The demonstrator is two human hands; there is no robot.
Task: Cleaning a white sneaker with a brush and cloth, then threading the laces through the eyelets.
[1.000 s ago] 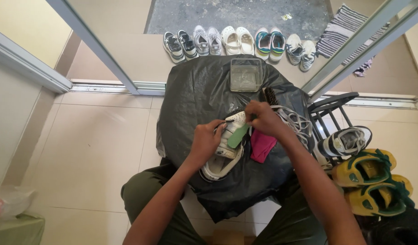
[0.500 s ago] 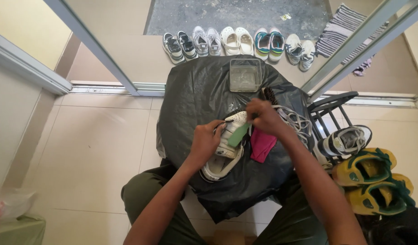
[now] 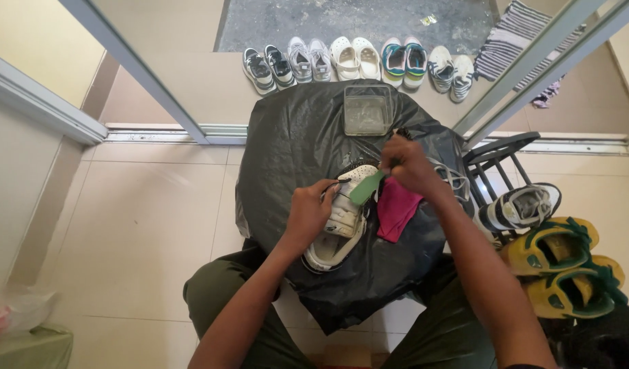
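Note:
A white sneaker (image 3: 338, 229) lies on a black plastic sheet (image 3: 294, 143) spread over a low round surface in front of me. My left hand (image 3: 307, 212) grips the sneaker's side and holds it steady. My right hand (image 3: 406, 164) is closed on a green-handled brush (image 3: 366, 187), whose end rests against the sneaker's toe. A pink cloth (image 3: 396, 208) lies on the sheet just right of the sneaker, under my right wrist. A clear square container (image 3: 367, 109) stands at the far edge of the sheet.
Several pairs of shoes (image 3: 348, 60) line the doorstep beyond a metal door frame (image 3: 147, 82). A black rack (image 3: 495, 164) at right carries a black-and-white sneaker (image 3: 519, 207); yellow-green sandals (image 3: 567, 263) sit beside it. A striped mat (image 3: 516, 37) lies far right.
My right hand has shifted slightly up and right with the brush, along the sneaker's toe. My left hand stays on the sneaker.

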